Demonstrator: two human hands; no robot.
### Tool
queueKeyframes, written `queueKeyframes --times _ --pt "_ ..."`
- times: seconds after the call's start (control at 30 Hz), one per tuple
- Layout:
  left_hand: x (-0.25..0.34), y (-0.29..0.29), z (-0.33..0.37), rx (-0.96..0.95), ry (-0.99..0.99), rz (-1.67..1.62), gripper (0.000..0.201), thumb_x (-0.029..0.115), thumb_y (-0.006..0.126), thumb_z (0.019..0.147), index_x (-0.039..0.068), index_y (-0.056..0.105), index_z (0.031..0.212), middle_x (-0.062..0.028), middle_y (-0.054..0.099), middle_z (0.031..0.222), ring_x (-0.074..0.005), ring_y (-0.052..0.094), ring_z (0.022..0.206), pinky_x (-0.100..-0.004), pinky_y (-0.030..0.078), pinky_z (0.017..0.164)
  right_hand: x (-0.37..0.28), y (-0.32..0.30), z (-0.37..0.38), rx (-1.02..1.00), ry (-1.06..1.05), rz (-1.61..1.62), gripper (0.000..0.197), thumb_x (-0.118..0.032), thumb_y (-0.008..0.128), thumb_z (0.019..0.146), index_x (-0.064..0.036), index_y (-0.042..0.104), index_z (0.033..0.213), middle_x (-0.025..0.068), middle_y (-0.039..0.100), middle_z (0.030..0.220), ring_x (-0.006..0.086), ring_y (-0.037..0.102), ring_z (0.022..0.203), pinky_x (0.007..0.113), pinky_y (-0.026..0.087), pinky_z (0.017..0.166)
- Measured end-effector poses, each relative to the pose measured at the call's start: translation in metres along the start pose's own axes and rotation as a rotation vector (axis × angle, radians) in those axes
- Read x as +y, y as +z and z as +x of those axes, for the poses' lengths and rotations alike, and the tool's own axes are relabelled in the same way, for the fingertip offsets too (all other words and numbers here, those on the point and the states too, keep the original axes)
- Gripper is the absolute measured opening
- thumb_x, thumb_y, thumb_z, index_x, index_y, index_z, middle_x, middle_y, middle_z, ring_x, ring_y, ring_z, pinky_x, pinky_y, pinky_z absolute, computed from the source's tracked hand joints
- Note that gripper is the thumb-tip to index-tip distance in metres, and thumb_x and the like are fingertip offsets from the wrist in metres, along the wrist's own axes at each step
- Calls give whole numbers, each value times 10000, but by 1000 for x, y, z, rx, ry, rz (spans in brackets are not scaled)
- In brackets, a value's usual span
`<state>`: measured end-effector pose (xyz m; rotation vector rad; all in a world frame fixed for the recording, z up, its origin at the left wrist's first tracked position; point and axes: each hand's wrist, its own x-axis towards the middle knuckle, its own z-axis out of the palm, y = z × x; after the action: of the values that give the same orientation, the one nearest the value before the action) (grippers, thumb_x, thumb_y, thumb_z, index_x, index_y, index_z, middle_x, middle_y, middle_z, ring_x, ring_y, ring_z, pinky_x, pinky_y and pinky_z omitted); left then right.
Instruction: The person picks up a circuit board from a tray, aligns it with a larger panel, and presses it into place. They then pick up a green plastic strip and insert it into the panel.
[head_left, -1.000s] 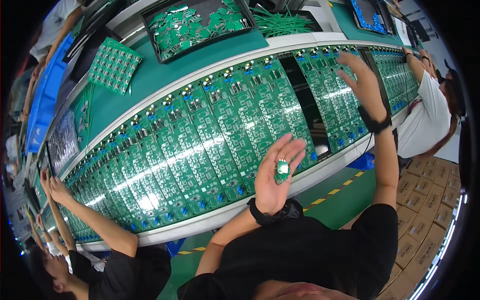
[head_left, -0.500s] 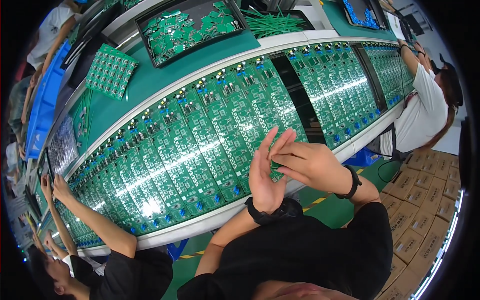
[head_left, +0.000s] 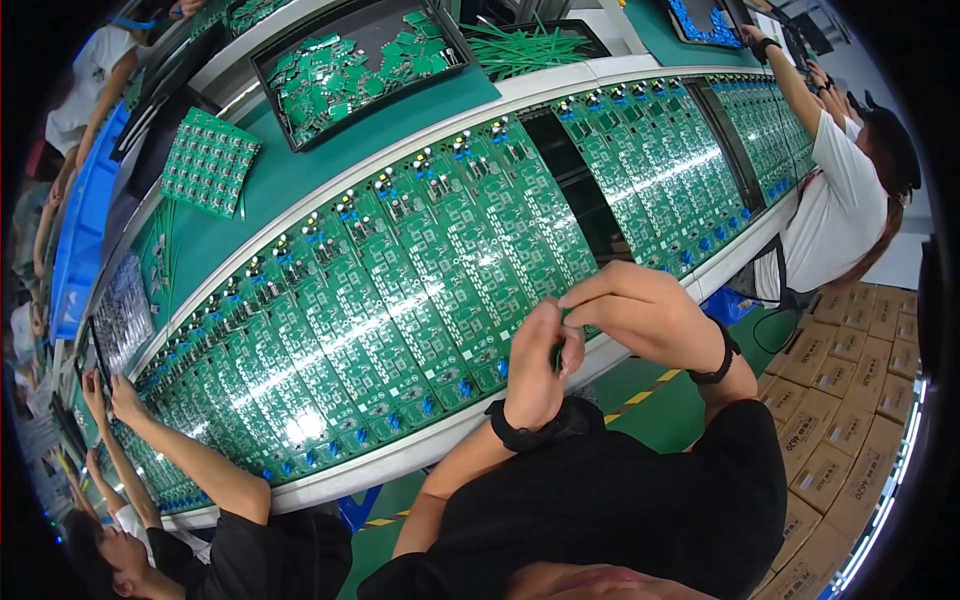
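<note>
My left hand (head_left: 537,365) is raised over the front edge of the board line, palm turned inward, its fingers curled and pinched. My right hand (head_left: 640,310) comes from the right, fingers bent, fingertips meeting those of my left. Whatever lies between the fingertips is too small and covered to make out. Beneath and beyond both hands, long green circuit boards (head_left: 400,300) lie side by side in a row. They carry blue parts at the near end and capacitors at the far end.
Beyond the line stand a black tray (head_left: 297,140) of small green boards, a pile of green strips (head_left: 530,48) and a blue-parts tray (head_left: 708,25). A panel of small boards (head_left: 210,160) lies at left. Co-workers sit on both sides; cartons (head_left: 850,400) are stacked at right.
My left hand's fingers have gone from stretched out to curled, and my fingertips have come together. The right co-worker's arm has reached out to the blue-parts tray. The view has shifted slightly.
</note>
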<state>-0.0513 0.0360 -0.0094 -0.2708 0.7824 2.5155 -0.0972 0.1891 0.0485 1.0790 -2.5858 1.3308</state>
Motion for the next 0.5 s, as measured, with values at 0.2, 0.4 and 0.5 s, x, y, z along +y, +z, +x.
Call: queueKeyframes --times 0.2,0.4,0.5 --pt "-4 -2 -4 -10 109 222 197 191 454 934 22 536 876 62 339 566 -32 293 494 -204 215 447 -6 -2 -2 69 103 79 217 9 620 710 -53 616 918 60 611 922 216 591 813 308 476 647" --pt "-9 0 -1 166 199 448 181 161 477 921 8 557 866 71 307 559 -24 281 494 -202 202 448 -4 -2 -6 50 395 272 179 -38 645 741 -55 627 919 57 629 890 170 598 740 255 469 615" --pt "-4 3 0 170 133 421 202 169 455 928 7 563 877 69 305 549 -26 282 494 -206 209 449 17 -19 -7 112 504 203 158 -70 642 768 -46 624 923 45 636 855 121 588 694 230 463 611"
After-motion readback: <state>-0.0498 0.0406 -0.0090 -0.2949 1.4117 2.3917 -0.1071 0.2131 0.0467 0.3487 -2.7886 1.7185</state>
